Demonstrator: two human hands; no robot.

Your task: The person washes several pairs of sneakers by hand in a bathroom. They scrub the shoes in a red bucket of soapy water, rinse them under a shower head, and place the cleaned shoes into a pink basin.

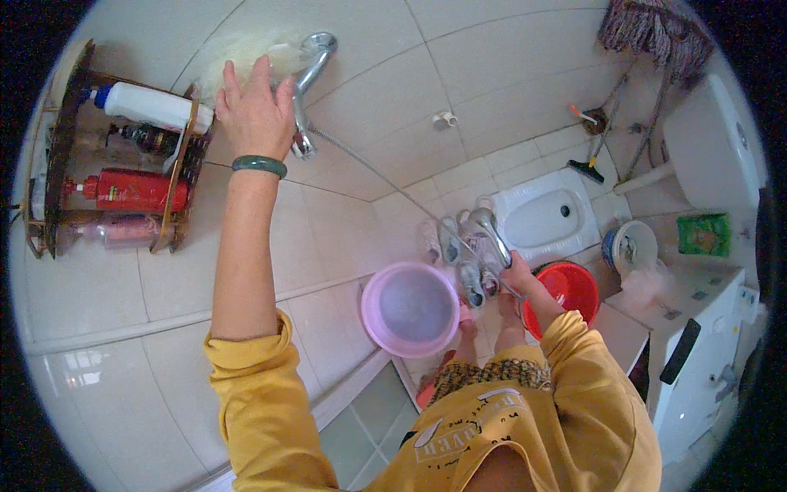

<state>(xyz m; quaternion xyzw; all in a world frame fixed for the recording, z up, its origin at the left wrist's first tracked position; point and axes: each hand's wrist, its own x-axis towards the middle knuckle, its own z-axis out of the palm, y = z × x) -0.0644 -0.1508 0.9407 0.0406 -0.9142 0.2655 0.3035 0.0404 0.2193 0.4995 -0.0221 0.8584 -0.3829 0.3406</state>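
Observation:
My left hand (pixel 257 120), with a dark green bangle at the wrist, reaches up to the tiled wall. Its fingers are spread and the thumb is right at the chrome wall faucet (pixel 312 69); what lies under the palm is hidden. Behind the fingertips a pale yellow mesh bath puff (pixel 237 52) appears to hang. Low in front of me, my right hand (pixel 521 273) grips the handle of a chrome hand shower (pixel 489 227). A metal hose (pixel 381 175) runs down from the faucet to it. On the floor, left of the shower head, stands a pink basin (pixel 367 307) holding cloudy liquid.
A wall rack (pixel 161 240) with several bottles is beside my left hand. Several shoes (pixel 452 240) stand by the squat toilet (pixel 541 215). A red basin (pixel 572 289) is near my right forearm. A mop (pixel 655 31), squeegee (pixel 585 171) and white washing machine (pixel 701 363) are on the right.

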